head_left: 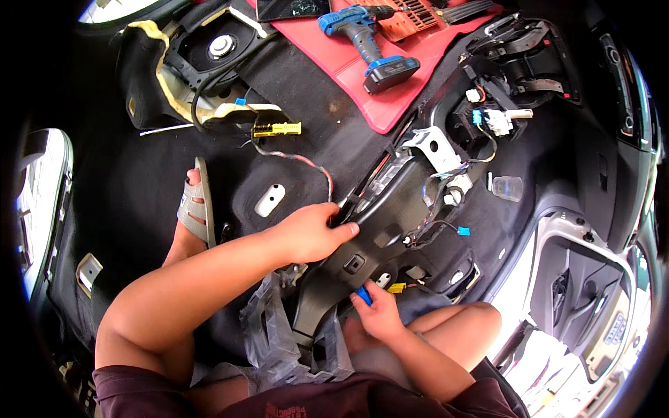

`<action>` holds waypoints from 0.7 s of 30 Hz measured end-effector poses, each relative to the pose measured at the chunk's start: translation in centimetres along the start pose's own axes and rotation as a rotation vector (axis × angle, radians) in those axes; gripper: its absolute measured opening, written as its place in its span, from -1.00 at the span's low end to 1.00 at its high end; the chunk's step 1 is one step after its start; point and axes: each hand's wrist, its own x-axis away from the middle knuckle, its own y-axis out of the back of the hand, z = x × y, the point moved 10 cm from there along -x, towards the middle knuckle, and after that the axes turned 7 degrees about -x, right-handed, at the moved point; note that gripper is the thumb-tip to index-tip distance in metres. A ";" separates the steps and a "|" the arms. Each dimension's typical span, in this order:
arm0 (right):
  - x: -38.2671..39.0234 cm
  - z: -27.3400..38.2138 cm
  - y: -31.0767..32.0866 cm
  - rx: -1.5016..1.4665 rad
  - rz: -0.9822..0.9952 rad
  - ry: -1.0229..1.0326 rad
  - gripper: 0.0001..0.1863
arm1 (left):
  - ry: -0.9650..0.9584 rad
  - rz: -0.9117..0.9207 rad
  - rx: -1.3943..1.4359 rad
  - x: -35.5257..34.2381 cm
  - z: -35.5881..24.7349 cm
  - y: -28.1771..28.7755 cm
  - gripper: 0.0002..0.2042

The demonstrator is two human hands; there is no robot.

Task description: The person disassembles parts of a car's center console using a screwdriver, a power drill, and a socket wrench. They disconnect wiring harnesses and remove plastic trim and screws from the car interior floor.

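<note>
A long black plastic air duct (331, 282) runs lengthwise over the car's floor in front of me. My left hand (317, 233) grips its left edge, thumb on top and fingers curled out of sight over the side. Close to its lower right side, my right hand (376, 311) is closed around a small blue object (364, 295), perhaps a tool handle; most of it is hidden. A grey translucent plastic frame (265, 331) stands around the duct's near end. Beyond the duct, a white metal bracket (433, 148) sits among loose wires and connectors.
A blue and black cordless drill (362, 42) lies on a red mat (334, 63) with an orange bit case (411, 24). A yellow connector (277, 129) rests on the black carpet at left. A clear cup (507, 187) is at right, near the open car door (582, 292).
</note>
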 end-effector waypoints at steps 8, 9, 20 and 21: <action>0.2 -2.8 -1.0 -0.107 0.082 -0.120 -0.59 | 0.111 0.071 0.228 -0.8 1.2 -1.9 -0.21; 0.2 -3.0 -1.0 -0.104 0.091 -0.126 -0.59 | 0.127 0.055 0.185 -0.9 1.1 -1.7 -0.21; -0.7 -3.5 -1.1 -0.075 0.094 -0.114 -0.60 | 0.215 -0.044 0.318 -1.0 1.1 0.7 -0.54; -0.6 -2.4 -0.9 -0.058 0.084 -0.120 -0.62 | 0.207 -0.018 0.254 -0.9 0.5 1.2 -0.55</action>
